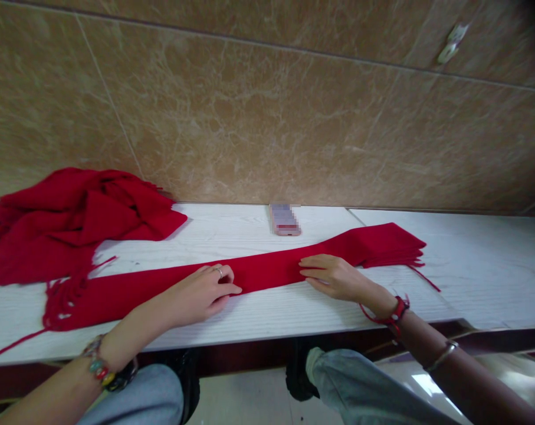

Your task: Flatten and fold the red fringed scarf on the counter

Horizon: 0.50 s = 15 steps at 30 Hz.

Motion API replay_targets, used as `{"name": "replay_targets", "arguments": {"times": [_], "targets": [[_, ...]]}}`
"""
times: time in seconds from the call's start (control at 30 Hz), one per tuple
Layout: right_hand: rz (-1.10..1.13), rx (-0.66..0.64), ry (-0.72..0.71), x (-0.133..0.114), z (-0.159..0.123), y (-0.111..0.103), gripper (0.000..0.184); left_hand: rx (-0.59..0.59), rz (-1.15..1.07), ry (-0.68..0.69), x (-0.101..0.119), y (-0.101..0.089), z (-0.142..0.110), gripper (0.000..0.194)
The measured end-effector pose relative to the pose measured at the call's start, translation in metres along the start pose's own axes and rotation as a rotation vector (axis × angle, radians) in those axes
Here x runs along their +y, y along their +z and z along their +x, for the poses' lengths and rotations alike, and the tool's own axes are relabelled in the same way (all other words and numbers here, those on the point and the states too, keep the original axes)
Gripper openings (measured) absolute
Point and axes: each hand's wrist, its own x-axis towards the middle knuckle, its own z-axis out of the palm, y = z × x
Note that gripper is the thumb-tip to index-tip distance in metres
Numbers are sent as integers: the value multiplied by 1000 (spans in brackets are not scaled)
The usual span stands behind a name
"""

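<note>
A long red scarf lies folded into a narrow strip across the white tabletop, its fringe spread at the left end. Folded layers with more fringe are stacked at its right end. My left hand, with a ring on one finger, rests on the middle of the strip, its fingers curved and a little apart. To the right, my right hand lies on the cloth with its fingers stretched out. Neither hand has the fabric pinched, as far as I see.
A crumpled heap of red cloth lies at the back left. Near the wall sits a phone. The marbled brown wall rises along the back of the white table. My legs are below the front edge.
</note>
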Motion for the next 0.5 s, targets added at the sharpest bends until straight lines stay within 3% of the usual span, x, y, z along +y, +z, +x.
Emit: {"name": "replay_targets", "arguments": {"times": [0.13, 0.3, 0.4, 0.5], "targets": [[22, -5, 147, -25, 26, 10, 46, 103, -24, -59, 5, 14, 22, 35], [59, -155, 174, -47, 49, 24, 55, -27, 14, -219, 15, 30, 37, 52], [14, -193, 211, -33, 35, 24, 55, -82, 6, -232, 15, 31, 35, 53], [-84, -191, 276, -1, 4, 23, 51, -83, 5, -250, 12, 30, 30, 53]]}}
